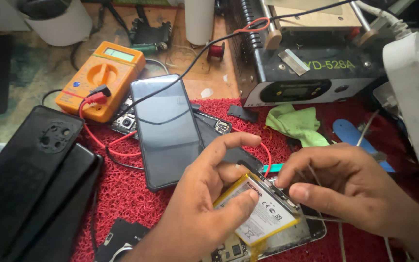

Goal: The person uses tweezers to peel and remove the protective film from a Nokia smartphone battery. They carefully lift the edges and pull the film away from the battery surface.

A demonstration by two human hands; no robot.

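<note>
My left hand [209,194] grips a flat white phone battery [263,213] with yellow edging, thumb on its face and index finger arched over its top. The battery lies tilted in an opened phone body [287,237] on the red mat. My right hand [345,187] pinches thin metal tweezers [323,219], its fingertips touching the battery's upper right edge. A dark phone screen panel [166,128] lies just beyond my left hand.
An orange multimeter [102,77] with red and black leads sits at upper left. Black phone back covers [30,174] are stacked on the left. A black bench machine [311,73], a green cloth [297,123], a blue pry tool [355,138] and a white power strip [418,102] stand right.
</note>
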